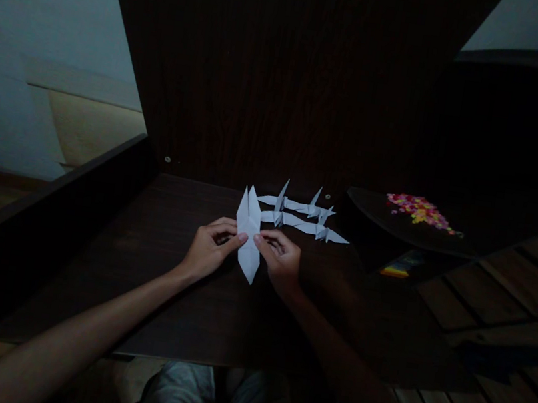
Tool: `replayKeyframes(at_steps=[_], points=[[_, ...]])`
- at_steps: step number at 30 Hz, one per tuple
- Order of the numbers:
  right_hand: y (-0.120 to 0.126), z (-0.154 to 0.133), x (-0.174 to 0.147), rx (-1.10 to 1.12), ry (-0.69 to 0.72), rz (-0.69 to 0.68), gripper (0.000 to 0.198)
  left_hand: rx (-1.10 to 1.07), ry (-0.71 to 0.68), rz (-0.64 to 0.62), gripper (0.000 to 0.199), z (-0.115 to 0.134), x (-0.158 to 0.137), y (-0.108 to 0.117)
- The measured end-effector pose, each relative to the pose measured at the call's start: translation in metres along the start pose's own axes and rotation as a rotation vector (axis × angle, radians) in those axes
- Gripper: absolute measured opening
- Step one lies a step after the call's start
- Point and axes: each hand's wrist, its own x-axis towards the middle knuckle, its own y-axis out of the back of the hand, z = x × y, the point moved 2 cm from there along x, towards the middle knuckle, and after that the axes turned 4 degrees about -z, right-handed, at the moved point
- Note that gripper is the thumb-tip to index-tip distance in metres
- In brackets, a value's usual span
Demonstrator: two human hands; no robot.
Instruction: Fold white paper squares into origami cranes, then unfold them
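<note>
Between my hands is a folded white origami paper, long and narrow, with two split points at its far end and one pointed tip toward me. My left hand pinches its left edge, the thumb lying on top. On the opposite edge my right hand grips it the same way, its fingers curled. Just beyond, several finished white paper cranes stand in two rows on the dark desk, partly hidden behind the held paper.
A dark upright panel closes off the back of the desk. To the right, a low shelf bears a heap of small red, pink and yellow pieces. A raised side board runs along the left.
</note>
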Motion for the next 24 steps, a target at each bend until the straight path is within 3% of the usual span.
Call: replayKeyframes(at_steps=[3, 6, 13, 20, 24], points=[[0.000, -0.002, 0.001, 0.014, 0.025, -0.066, 0.016, -0.119, 0.057, -0.032, 0.024, -0.003, 0.001, 0.000], [-0.001, -0.006, 0.001, -0.025, 0.135, -0.109, 0.012, -0.206, 0.087, -0.014, 0.024, -0.004, 0.001, -0.001], [-0.001, -0.014, -0.006, -0.326, 0.319, 0.000, 0.010, -0.423, 0.225, -0.035, 0.037, -0.015, 0.001, -0.005], [-0.007, -0.009, -0.006, 0.032, 0.150, -0.023, 0.023, -0.582, 0.314, -0.085, 0.052, -0.014, 0.001, -0.009], [-0.008, -0.008, -0.006, 0.052, 0.120, -0.020, 0.027, -0.612, 0.302, -0.062, 0.051, -0.011, 0.000, -0.009]])
